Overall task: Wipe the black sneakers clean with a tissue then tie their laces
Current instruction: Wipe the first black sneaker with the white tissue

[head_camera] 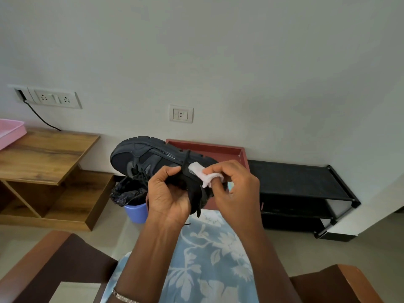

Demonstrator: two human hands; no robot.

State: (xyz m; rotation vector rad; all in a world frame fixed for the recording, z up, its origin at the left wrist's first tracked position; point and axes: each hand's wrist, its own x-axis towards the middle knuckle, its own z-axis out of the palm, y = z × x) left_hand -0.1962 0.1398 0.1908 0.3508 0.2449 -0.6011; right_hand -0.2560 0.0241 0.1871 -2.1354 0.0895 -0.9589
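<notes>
Sneaker (142, 156) in left grip (168, 193), against tissue (200, 173)

Far left of the gripping left hand (167, 193), a wooden table (43, 154) carries a pink tray (9, 132); just below-left of it, the floor (111, 226) holds a blue bin (136, 212).

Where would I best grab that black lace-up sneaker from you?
Probably the toe end of the black lace-up sneaker, from the left: it juts out free, while the left hand grips the rear half and the right hand presses the white tissue there.
</notes>
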